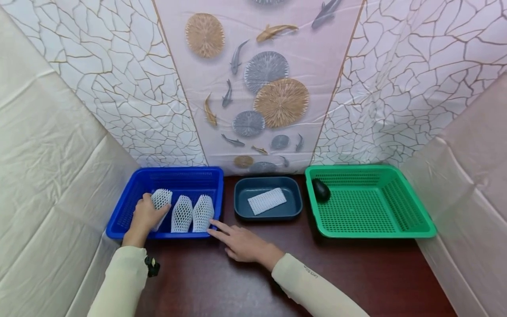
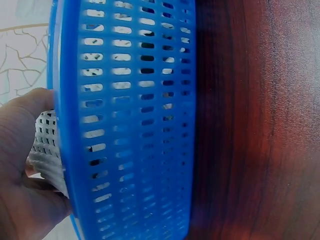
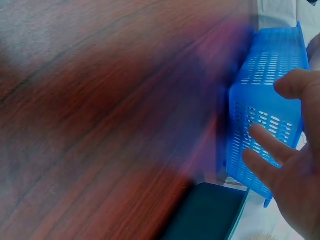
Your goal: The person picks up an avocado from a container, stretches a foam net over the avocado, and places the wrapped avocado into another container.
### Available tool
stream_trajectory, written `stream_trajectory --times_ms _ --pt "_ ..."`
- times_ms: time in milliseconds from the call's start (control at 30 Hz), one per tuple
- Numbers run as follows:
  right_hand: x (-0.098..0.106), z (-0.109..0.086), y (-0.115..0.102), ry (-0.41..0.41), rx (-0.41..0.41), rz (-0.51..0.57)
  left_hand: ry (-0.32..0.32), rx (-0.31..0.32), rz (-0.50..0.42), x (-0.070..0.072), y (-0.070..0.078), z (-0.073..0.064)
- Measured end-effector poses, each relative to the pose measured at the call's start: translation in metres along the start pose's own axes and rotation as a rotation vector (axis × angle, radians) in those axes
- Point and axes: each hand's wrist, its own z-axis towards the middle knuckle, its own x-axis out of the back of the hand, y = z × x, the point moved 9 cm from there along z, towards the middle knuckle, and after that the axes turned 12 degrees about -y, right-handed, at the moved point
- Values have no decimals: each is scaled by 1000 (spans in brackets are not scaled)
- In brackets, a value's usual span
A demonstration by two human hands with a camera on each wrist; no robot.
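Three white foam net sleeves stand in the blue basket (image 1: 178, 172), bulging in the middle; whatever is inside them cannot be made out. My left hand (image 1: 144, 215) grips the leftmost foam net sleeve (image 1: 162, 199), and the left wrist view shows thumb and fingers around its netting (image 2: 46, 131) behind the basket rim. Beside it are the middle sleeve (image 1: 182, 214) and the right sleeve (image 1: 203, 213). My right hand (image 1: 241, 242) reaches to the basket's front right corner with fingers extended, fingertips by the right sleeve. Whether they touch it is unclear.
A dark teal tray (image 1: 241, 211) between the baskets holds a flat white foam net (image 1: 267, 201). On the right, a green basket (image 1: 376, 234) holds a glossy, dark egg-shaped thing (image 1: 321, 190) in its left back corner. Fabric walls enclose the brown table (image 1: 222, 286).
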Motion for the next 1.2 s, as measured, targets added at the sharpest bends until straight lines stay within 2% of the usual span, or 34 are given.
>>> stream_trajectory --times_ms 467,733,967,1200 --pt "-5 0 5 -62 5 115 -107 82 5 -17 -11 10" --pt "-5 4 1 -71 9 112 -159 96 38 -22 -18 11" --pt "-8 2 3 -81 5 133 -249 126 28 -33 -23 14" --pt "-8 2 4 -75 6 136 -288 140 33 -38 -24 18"
